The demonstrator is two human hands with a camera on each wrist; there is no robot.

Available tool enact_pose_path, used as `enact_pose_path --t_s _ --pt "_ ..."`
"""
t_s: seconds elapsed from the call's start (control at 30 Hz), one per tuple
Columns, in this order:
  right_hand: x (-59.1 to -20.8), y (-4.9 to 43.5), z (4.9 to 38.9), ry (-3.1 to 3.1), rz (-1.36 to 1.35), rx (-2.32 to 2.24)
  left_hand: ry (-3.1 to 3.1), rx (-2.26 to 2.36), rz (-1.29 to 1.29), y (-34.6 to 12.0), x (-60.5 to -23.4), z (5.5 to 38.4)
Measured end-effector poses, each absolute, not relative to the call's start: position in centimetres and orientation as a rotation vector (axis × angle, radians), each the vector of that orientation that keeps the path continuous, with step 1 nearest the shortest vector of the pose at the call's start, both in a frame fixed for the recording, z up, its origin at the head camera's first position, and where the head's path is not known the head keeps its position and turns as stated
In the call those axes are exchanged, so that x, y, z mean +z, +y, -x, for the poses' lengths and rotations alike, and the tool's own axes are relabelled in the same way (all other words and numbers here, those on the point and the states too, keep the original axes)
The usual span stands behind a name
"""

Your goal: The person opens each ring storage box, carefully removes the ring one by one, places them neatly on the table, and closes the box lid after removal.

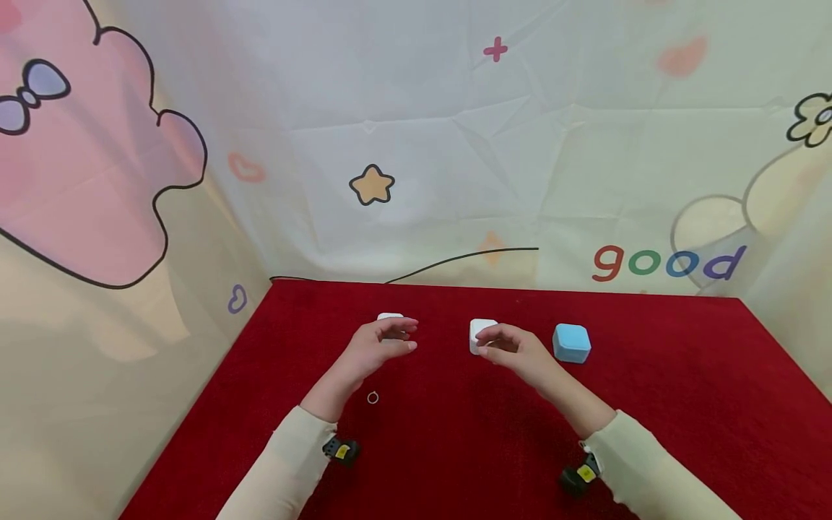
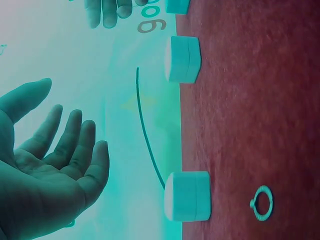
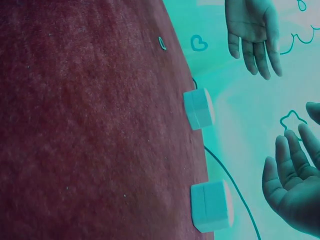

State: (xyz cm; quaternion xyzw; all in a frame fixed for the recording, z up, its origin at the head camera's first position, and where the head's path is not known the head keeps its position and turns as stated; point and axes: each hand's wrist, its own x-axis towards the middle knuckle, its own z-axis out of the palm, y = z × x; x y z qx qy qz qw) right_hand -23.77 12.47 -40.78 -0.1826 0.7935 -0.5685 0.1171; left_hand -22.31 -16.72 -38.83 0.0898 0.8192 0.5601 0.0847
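Observation:
My left hand (image 1: 378, 345) hovers with relaxed, slightly bent fingers and holds nothing. In the head view it partly covers a small white box (image 1: 390, 315); the left wrist view shows hand and box (image 2: 188, 196) apart. My right hand (image 1: 513, 347), also relaxed and holding nothing, overlaps a second white box (image 1: 482, 336) in the head view. The right wrist view shows a gap between that hand (image 3: 297, 180) and the nearest box (image 3: 210, 206). A small ring (image 1: 373, 397) lies on the red cloth, nearer me than the left box. The boxes look closed, each with a seam.
A light blue box (image 1: 572, 344) sits to the right of my right hand. Red cloth (image 1: 442, 448) covers the table. Behind it and at the sides hangs a pale printed curtain (image 1: 442, 159).

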Motion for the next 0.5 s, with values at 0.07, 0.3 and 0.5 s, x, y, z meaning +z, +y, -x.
enact_pose_path --t_s 0.07,0.3,0.5 --pt "-40.8 12.8 23.7 2.329 0.531 -1.669 2.435 1.681 -0.258 -16.4 -38.9 22.2" --pt "-40.5 13.9 23.4 2.378 0.504 -1.696 2.427 1.707 -0.244 -15.4 -39.1 22.3" --pt "-40.4 14.5 23.5 2.411 0.499 -1.711 2.442 1.723 -0.237 -14.1 -39.4 22.8"
